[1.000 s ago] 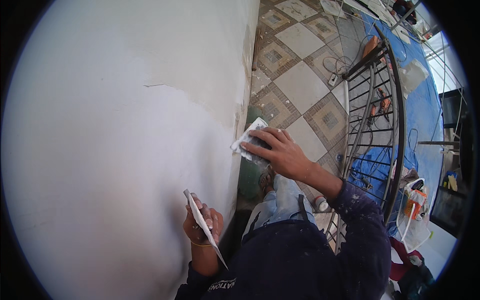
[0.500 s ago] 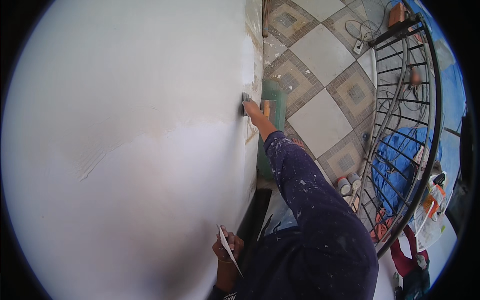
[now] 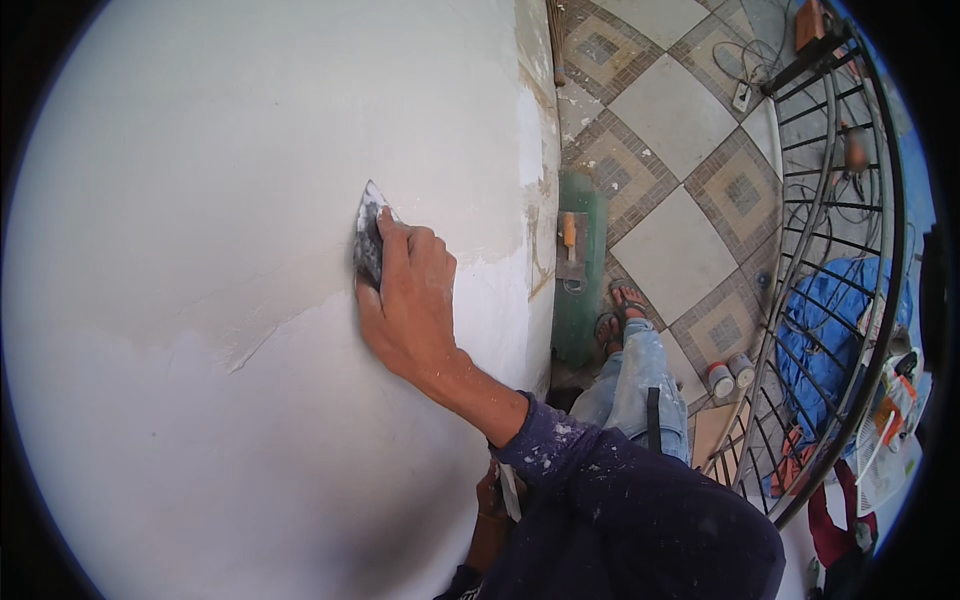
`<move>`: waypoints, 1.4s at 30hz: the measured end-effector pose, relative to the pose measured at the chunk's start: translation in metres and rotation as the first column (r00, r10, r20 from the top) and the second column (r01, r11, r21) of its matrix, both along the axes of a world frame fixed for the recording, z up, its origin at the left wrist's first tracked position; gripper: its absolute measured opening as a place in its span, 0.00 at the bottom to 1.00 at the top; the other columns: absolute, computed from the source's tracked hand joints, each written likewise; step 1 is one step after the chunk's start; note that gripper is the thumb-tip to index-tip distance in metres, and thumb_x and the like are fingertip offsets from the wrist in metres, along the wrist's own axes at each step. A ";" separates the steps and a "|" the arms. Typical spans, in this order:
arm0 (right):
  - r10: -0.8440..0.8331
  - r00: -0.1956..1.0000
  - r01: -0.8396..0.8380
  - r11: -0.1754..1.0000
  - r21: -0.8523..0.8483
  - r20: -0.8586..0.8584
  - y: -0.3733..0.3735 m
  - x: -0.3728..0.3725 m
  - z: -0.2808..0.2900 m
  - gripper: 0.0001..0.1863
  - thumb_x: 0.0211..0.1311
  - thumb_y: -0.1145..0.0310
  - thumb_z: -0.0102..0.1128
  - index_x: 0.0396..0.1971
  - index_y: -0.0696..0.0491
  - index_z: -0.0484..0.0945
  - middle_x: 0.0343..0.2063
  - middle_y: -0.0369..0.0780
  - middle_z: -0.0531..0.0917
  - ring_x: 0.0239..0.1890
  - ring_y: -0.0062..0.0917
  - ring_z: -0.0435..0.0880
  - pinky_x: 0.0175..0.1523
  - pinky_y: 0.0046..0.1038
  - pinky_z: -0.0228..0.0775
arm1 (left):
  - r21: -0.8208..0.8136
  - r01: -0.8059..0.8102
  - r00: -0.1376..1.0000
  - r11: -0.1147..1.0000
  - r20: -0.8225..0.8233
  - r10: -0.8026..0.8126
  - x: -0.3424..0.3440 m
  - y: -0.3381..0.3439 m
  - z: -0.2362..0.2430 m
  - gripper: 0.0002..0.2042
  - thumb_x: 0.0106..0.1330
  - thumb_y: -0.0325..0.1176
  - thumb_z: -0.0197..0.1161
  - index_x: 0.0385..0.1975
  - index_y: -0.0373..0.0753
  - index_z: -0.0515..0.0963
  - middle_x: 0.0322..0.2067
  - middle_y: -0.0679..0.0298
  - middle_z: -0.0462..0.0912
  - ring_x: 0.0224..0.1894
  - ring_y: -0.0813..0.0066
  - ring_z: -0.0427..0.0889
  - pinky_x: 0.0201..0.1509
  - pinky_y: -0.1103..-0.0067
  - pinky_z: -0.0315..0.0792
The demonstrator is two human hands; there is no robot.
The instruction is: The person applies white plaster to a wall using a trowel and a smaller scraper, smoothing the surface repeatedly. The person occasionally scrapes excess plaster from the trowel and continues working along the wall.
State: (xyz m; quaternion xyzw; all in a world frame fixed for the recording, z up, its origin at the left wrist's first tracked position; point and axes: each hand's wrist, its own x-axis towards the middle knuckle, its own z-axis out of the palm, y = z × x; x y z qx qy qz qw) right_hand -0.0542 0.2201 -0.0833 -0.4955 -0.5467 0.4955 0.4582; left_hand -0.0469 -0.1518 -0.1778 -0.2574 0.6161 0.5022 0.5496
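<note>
My right hand (image 3: 410, 300) grips a putty knife (image 3: 369, 240) smeared with white and dark filler, its blade against the pale wall (image 3: 200, 200). A freshly coated white patch of wall lies around and below the hand, with a ridge of filler to its left. Lower down, my left hand (image 3: 488, 495) is closed on a flat, white-coated blade (image 3: 510, 490). My right sleeve hides much of that hand and blade.
Beside the wall, a trowel (image 3: 570, 240) with an orange handle lies on a green board (image 3: 578, 330). My sandalled feet stand on the tiled floor (image 3: 675, 240). Two cans (image 3: 721, 379) sit near a dark metal railing (image 3: 895, 250); blue sheeting (image 3: 825, 310) lies beyond its bars.
My right hand has moved the putty knife left along the wall, from the wall's edge to its middle. My left hand is now partly covered by my right arm. The view has shifted slightly.
</note>
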 end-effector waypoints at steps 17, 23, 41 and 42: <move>0.660 0.564 -0.774 0.633 0.038 0.496 0.001 0.236 -0.025 0.35 0.48 0.81 0.53 0.61 0.43 0.69 0.57 0.40 0.71 0.59 0.39 0.68 0.64 0.38 0.63 | 0.483 0.213 0.975 0.849 -0.161 -0.152 -0.003 0.193 0.076 0.12 0.72 0.34 0.51 0.50 0.37 0.71 0.44 0.63 0.80 0.44 0.72 0.80 0.50 0.73 0.75; 0.398 0.631 -0.760 0.492 0.425 0.666 0.016 0.230 0.076 0.28 0.47 0.67 0.63 0.54 0.37 0.77 0.55 0.34 0.75 0.57 0.35 0.71 0.60 0.41 0.66 | 0.374 0.498 0.669 0.783 -0.739 -0.072 0.007 0.228 0.160 0.07 0.69 0.29 0.56 0.42 0.34 0.73 0.34 0.71 0.76 0.35 0.86 0.70 0.43 0.84 0.65; 0.534 0.062 -0.783 0.550 0.290 -0.843 -0.051 0.147 -0.031 0.24 0.61 0.73 0.57 0.59 0.62 0.69 0.50 0.44 0.79 0.45 0.29 0.80 0.55 0.29 0.68 | 0.127 0.840 0.055 0.527 -0.987 0.151 -0.019 0.222 0.208 0.46 0.58 0.70 0.48 0.60 0.28 0.64 0.55 0.41 0.63 0.51 0.51 0.72 0.54 0.64 0.69; 0.517 0.086 -0.801 0.544 0.249 -0.852 -0.055 0.145 -0.041 0.26 0.62 0.73 0.57 0.59 0.65 0.67 0.48 0.48 0.80 0.43 0.31 0.82 0.55 0.32 0.70 | 0.135 0.847 0.063 0.513 -0.986 0.154 -0.022 0.219 0.208 0.46 0.58 0.69 0.49 0.60 0.28 0.64 0.55 0.41 0.63 0.51 0.51 0.72 0.54 0.64 0.69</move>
